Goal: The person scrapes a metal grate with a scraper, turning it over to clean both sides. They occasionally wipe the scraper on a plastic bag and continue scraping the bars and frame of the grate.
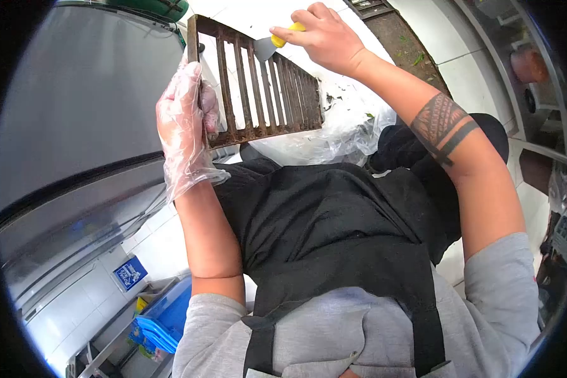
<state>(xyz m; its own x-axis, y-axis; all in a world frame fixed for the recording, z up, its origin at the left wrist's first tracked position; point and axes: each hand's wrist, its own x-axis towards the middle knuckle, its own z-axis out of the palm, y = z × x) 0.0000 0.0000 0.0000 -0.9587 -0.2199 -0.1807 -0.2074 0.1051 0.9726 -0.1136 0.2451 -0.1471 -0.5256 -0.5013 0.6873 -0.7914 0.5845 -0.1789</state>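
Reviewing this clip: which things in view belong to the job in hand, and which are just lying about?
Job in hand:
- slotted grate, gripped by the gloved left hand
- yellow-handled scraper, in the right hand
- clear plastic near the grate, possibly

Apparently just lying about:
- blue tub
- blue sign

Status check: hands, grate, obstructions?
Gloved left hand gripping grate by one end. Right hand holding scraper, blade at grate. Grate grimy, tilted. Loose plastic nearby; nothing seen blocking scraper.
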